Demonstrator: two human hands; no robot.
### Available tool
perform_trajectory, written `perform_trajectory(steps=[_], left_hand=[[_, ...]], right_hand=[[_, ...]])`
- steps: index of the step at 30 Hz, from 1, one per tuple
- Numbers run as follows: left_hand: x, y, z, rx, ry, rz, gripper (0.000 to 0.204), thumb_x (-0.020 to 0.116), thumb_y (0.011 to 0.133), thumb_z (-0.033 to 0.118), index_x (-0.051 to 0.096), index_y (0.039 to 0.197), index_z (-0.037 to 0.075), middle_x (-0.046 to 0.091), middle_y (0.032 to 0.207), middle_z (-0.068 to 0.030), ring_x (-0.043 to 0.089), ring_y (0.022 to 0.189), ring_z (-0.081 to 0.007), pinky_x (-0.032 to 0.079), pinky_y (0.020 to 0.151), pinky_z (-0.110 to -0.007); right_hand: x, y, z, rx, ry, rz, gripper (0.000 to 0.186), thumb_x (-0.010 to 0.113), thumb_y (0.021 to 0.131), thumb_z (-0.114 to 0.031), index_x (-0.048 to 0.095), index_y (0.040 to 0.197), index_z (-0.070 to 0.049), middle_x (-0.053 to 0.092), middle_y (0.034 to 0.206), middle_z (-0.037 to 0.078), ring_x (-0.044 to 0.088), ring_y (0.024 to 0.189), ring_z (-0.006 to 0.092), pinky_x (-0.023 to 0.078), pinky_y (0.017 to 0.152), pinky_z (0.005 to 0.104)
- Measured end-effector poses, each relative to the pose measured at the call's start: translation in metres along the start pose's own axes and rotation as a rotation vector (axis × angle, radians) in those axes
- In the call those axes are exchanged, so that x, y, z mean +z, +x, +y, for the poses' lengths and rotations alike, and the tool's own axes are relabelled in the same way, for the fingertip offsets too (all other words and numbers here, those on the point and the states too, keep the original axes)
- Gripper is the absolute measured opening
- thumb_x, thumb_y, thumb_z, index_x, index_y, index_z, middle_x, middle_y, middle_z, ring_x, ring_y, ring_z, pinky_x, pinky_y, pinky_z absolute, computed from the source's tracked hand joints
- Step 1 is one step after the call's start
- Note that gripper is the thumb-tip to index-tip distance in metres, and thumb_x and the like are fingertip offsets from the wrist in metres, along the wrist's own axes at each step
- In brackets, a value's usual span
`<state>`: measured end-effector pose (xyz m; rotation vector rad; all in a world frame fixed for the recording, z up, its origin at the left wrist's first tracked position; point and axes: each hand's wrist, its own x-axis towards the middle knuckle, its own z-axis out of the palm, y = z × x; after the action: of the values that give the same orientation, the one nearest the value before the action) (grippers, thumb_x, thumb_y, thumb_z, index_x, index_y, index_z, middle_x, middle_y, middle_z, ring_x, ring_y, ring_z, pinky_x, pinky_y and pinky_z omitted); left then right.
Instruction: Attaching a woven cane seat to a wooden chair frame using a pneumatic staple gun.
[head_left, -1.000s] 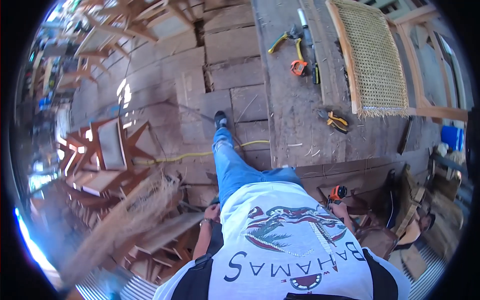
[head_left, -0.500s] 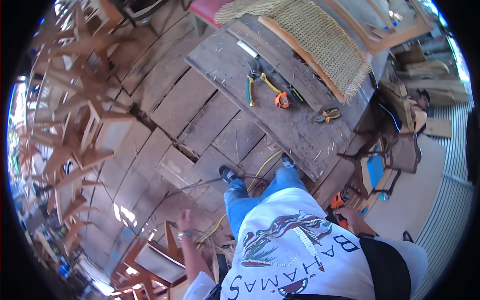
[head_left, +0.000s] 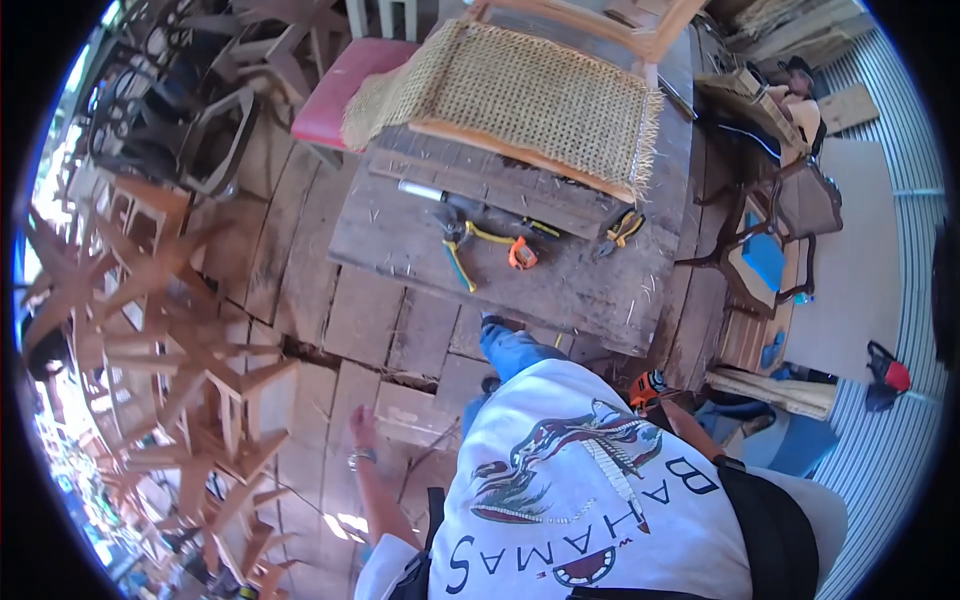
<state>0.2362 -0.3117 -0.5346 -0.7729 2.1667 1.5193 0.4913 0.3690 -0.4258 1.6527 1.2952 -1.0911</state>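
My left hand (head_left: 362, 428) hangs beside my body over the plank floor, holding nothing, its fingers loosely apart. At my right side, my right hand (head_left: 656, 410), partly hidden by my shirt, grips an orange-and-black power tool (head_left: 645, 387). Ahead stands a worn wooden table (head_left: 590, 300). Across its far part lies a wooden frame covered with woven cane webbing (head_left: 540, 100), the ends frayed at the right. Nearer me lie shears with yellow and green handles (head_left: 458, 262), an orange tape measure (head_left: 522, 253), yellow-and-black pliers (head_left: 622, 232) and a long tool with a white end (head_left: 422, 189).
Stacked wooden chair frames (head_left: 220, 400) crowd the left side. A red-seated chair (head_left: 350, 85) touches the table's far left. To the right stand a dark wooden chair (head_left: 800, 210) with a blue item on it and a corrugated wall (head_left: 860, 480). Another person (head_left: 795, 105) is at far right.
I have moved closer to the table and my view has turned, so the table and cane frame sit further left. My right hand still holds the power tool; my left hand stays free.
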Motion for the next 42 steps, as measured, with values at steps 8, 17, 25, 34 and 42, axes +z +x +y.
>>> perform_trajectory(steps=[8,17,25,34,42], left_hand=[[0.156,0.0,0.239,0.2,0.346,-0.269,0.028,0.066,0.09,0.026,0.065,0.107,0.003,0.068,0.085,-0.0049,0.064,0.071,-0.0147,0.049,0.059,-0.028],[0.312,0.056,0.465,1.283,0.642,-0.428,0.049,0.073,0.077,0.02,0.057,0.122,0.006,0.055,0.119,-0.0137,0.053,0.11,-0.035,0.043,0.093,-0.047],[0.404,0.098,0.511,1.56,0.924,-0.682,0.057,0.067,0.081,0.016,0.046,0.134,0.007,0.05,0.121,-0.0107,0.048,0.113,-0.0306,0.04,0.099,-0.045],[0.419,0.11,0.514,1.59,0.906,-0.676,0.031,0.062,0.079,0.009,0.061,0.11,0.013,0.056,0.097,-0.0053,0.053,0.092,-0.0256,0.041,0.079,-0.042],[0.42,0.096,0.525,1.502,0.954,-0.697,0.03,0.065,0.075,0.008,0.061,0.105,0.013,0.054,0.094,-0.0051,0.053,0.092,-0.0254,0.042,0.08,-0.042]], right_hand=[[0.046,-0.093,-0.072,-0.101,0.186,0.043,0.022,0.075,0.072,-0.015,0.065,0.091,-0.008,0.062,0.076,0.003,0.056,0.066,0.0167,0.042,0.062,0.0359],[0.106,-0.128,-0.067,-0.018,0.453,0.05,0.017,0.069,0.076,-0.007,0.062,0.092,-0.007,0.056,0.065,0.003,0.056,0.052,0.0171,0.046,0.048,0.0343],[0.182,-0.2,-0.108,0.106,0.564,0.018,0.01,0.068,0.082,-0.009,0.058,0.082,-0.006,0.058,0.062,0.004,0.057,0.049,0.0161,0.048,0.046,0.0325],[0.235,-0.212,-0.14,0.116,0.761,-0.1,0.008,0.067,0.083,-0.009,0.06,0.081,-0.006,0.059,0.062,0.005,0.056,0.05,0.0157,0.044,0.047,0.0316],[0.203,-0.19,-0.158,0.148,0.639,-0.154,0.009,0.067,0.083,-0.009,0.059,0.082,-0.004,0.058,0.064,0.005,0.057,0.052,0.0166,0.046,0.051,0.0326]])
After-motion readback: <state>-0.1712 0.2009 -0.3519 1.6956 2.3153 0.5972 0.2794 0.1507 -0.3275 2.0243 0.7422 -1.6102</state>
